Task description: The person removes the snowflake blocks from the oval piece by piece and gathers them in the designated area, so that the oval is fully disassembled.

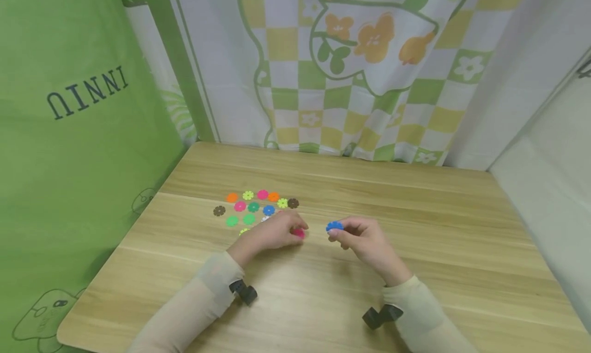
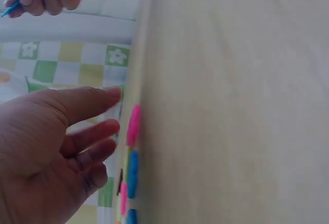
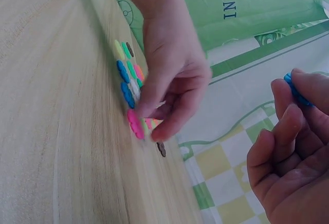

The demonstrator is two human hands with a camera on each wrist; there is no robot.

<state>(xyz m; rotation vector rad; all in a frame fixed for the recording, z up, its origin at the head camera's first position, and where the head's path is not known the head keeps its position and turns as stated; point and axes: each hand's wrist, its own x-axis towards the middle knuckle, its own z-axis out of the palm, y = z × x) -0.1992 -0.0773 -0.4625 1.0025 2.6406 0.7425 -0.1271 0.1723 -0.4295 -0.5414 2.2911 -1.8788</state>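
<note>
Between its thumb and fingers my right hand (image 1: 369, 242) pinches a blue notched plastic disc (image 1: 334, 226), raised over the table. The same blue disc (image 3: 297, 89) shows edge-on in the right wrist view. To the left, my left hand (image 1: 276, 231) reaches over the tabletop with thumb and fingers apart. Its fingertips are right by a pink notched disc (image 1: 299, 233), which lies flat on the wood in the left wrist view. Nothing sits between the left thumb and fingers (image 2: 95, 149). Part of the disc group is hidden under the left hand in the head view.
Several flower-shaped discs in orange, pink, green, yellow, brown and blue lie spread left of centre, among them a green disc (image 1: 253, 207) and a brown disc (image 1: 219, 211). The wooden table (image 1: 415, 204) ends at a patterned curtain (image 1: 341, 112) behind and a green cloth (image 1: 92, 163) left.
</note>
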